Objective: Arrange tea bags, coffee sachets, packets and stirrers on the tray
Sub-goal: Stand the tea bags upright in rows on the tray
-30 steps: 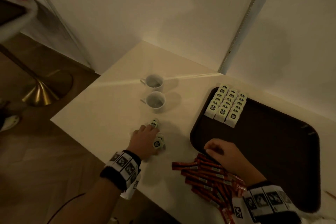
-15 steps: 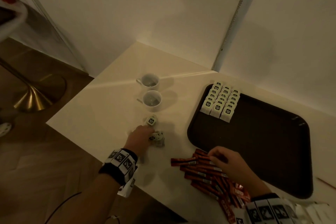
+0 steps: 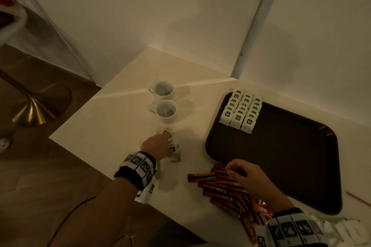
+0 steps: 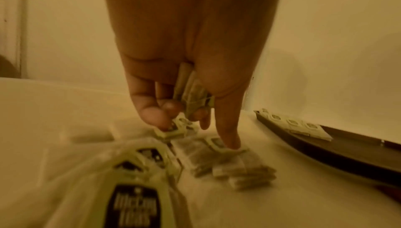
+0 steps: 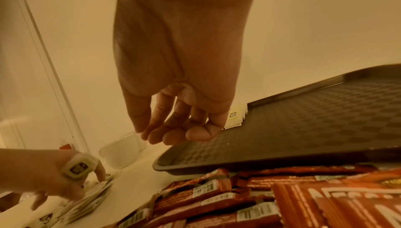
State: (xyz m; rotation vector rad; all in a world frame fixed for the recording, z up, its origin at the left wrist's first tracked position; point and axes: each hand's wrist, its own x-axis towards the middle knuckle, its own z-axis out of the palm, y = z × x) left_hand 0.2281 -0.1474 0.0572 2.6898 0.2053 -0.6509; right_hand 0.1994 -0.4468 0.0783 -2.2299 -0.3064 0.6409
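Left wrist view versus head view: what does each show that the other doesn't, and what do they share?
Only the left wrist view shows the left hand pinching a tea bag in its fingers, one finger on a loose tea bag.

Only the head view shows two white cups, the red coffee sachets under the right hand, and a stirrer beside the tray.

Both show the dark tray with tea bags in rows at its far corner.
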